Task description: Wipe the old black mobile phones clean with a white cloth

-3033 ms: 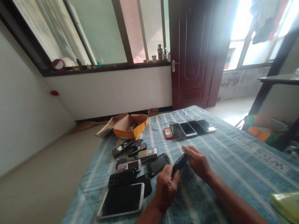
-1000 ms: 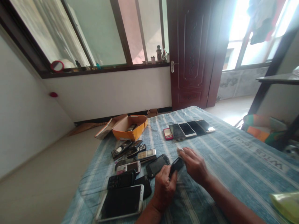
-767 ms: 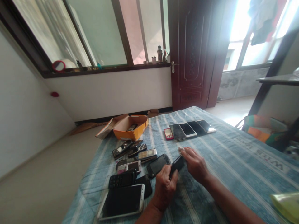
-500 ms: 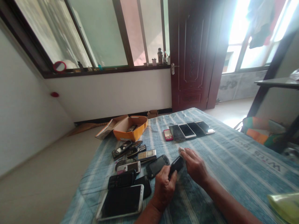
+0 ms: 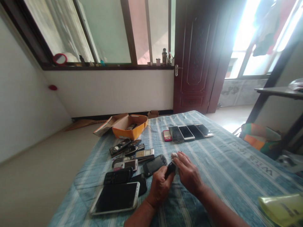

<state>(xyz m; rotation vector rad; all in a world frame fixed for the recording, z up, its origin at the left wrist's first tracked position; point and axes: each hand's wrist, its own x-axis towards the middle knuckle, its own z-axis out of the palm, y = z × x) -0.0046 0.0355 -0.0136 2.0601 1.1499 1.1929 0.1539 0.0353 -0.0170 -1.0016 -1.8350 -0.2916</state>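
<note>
My left hand [image 5: 161, 181] grips a small black mobile phone [image 5: 169, 170] by its lower end, above the striped bed cover. Pressed against the phone's upper end is a white cloth [image 5: 174, 156], pinched in my right hand [image 5: 188, 171]; the fingers hide part of both. Just left of my hands lies a black touchscreen phone [image 5: 155, 165]. Several old keypad phones [image 5: 145, 153] lie in a loose cluster beyond it. Nearer to me a large white-framed tablet [image 5: 115, 197] rests face up, beside a black phone [image 5: 142, 184] that it partly overlaps.
An open orange cardboard box [image 5: 130, 130] with a phone inside stands at the far left of the blue striped cover [image 5: 213, 164]. A pink phone [image 5: 167, 135] and a row of flat smartphones [image 5: 187, 132] lie farther back. A yellow-green plastic packet [image 5: 282, 208] is at the right edge.
My right hand with the white cloth has shifted left over the phone's top end, and the phone looks more tilted. The camera view has moved slightly too.
</note>
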